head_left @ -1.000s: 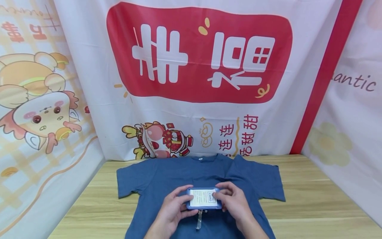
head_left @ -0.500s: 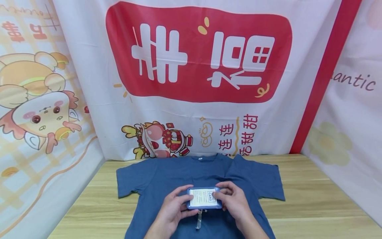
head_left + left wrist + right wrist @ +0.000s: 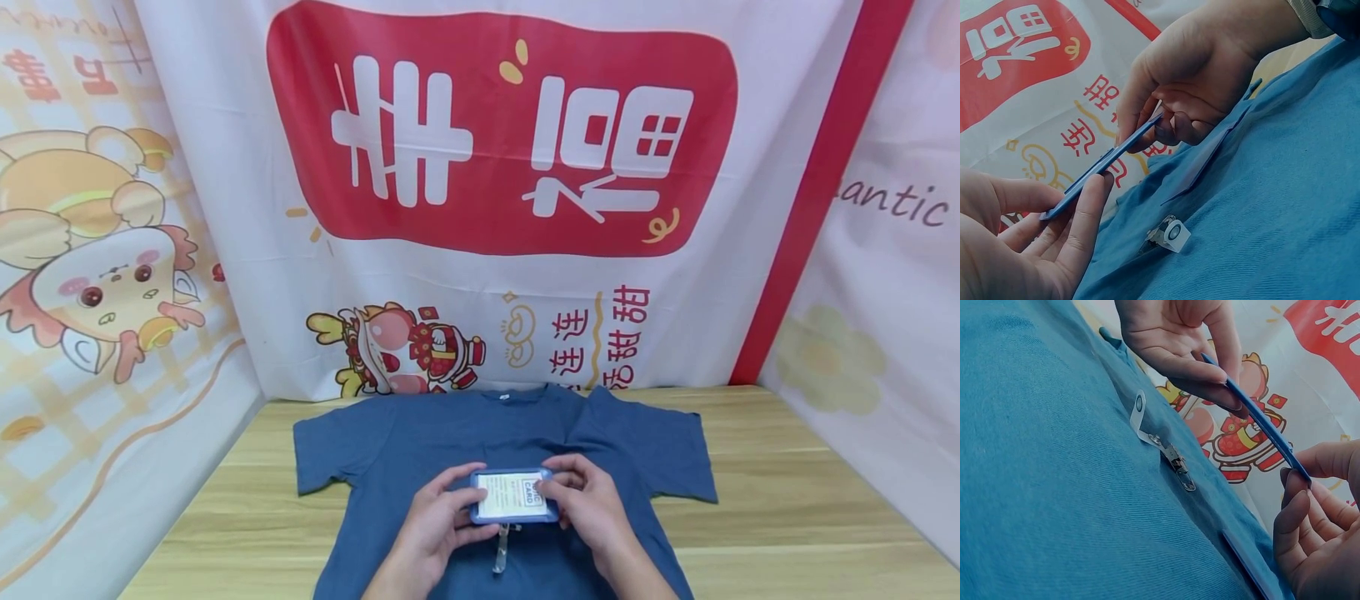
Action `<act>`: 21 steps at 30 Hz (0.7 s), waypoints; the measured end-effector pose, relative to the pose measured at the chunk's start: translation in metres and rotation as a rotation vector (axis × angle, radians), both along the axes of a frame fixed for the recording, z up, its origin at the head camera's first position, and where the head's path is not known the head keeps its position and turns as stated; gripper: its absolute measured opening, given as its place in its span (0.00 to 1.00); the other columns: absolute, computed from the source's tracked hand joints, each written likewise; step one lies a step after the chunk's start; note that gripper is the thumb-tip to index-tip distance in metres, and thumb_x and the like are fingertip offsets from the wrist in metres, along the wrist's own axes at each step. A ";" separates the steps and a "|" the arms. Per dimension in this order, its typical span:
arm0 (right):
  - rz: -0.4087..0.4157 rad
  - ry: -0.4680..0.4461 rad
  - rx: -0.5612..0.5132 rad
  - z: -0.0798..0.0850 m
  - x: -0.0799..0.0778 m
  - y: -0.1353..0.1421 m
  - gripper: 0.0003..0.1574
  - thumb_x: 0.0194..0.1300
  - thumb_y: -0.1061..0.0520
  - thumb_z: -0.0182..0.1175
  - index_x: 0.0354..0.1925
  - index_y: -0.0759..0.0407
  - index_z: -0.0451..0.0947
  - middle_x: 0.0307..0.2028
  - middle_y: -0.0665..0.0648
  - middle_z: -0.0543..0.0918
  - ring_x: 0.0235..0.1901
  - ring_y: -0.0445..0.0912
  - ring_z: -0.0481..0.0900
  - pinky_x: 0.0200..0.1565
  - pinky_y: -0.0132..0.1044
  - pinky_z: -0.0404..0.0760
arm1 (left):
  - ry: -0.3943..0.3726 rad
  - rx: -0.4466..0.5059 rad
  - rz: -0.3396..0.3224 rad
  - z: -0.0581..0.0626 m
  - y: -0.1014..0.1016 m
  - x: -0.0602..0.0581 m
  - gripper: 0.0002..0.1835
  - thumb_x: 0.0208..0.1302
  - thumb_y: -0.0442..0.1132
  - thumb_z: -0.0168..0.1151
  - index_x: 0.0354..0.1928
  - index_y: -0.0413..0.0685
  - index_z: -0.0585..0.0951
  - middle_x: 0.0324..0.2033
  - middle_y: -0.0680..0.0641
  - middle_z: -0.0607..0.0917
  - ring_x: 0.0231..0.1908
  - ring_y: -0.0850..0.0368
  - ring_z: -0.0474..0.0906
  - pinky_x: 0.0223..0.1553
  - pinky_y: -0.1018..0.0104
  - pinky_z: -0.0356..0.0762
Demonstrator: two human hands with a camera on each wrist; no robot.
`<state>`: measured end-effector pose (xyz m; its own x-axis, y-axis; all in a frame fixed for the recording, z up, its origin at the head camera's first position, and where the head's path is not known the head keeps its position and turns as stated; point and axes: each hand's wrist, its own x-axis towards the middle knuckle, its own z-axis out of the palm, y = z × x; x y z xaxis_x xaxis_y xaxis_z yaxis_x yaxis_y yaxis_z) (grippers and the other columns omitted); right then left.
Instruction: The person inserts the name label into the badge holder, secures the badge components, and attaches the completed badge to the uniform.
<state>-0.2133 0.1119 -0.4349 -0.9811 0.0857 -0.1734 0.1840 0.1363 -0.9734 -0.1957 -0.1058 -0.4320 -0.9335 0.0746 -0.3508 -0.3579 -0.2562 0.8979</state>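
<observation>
A blue-framed badge holder [image 3: 504,493] with a white printed card in it is held level between both hands. My left hand [image 3: 435,529] grips its left end, thumb on the card face and fingers at the edges. At the other end, my right hand [image 3: 596,508] pinches the right side, thumb over the printed box. Seen edge-on in the left wrist view, the badge holder [image 3: 1094,167] looks thin. On the shirt below lie a clear strap with a metal clip [image 3: 1175,459] and a second flat blue piece [image 3: 1200,162], apart from the hands.
A dark blue T-shirt [image 3: 450,433] is spread on the wood-grain table [image 3: 757,483], sleeves out to both sides. Printed white cloth [image 3: 675,325] hangs behind, and more printed cloths [image 3: 142,467] stand along the left and right sides.
</observation>
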 end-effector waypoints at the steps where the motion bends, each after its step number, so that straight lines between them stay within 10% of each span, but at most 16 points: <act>1: 0.000 0.000 -0.001 0.000 0.000 0.000 0.27 0.64 0.57 0.75 0.59 0.62 0.82 0.36 0.53 0.88 0.27 0.46 0.77 0.28 0.38 0.78 | -0.001 0.000 0.002 0.000 0.000 0.000 0.29 0.74 0.33 0.66 0.75 0.45 0.75 0.59 0.34 0.86 0.42 0.51 0.92 0.47 0.53 0.93; 21: -0.014 -0.007 -0.023 -0.002 -0.001 0.002 0.27 0.62 0.57 0.78 0.57 0.62 0.83 0.34 0.53 0.87 0.27 0.46 0.77 0.28 0.37 0.77 | -0.010 -0.020 -0.013 0.001 0.001 0.000 0.28 0.77 0.34 0.63 0.76 0.45 0.74 0.63 0.33 0.84 0.43 0.52 0.91 0.48 0.54 0.93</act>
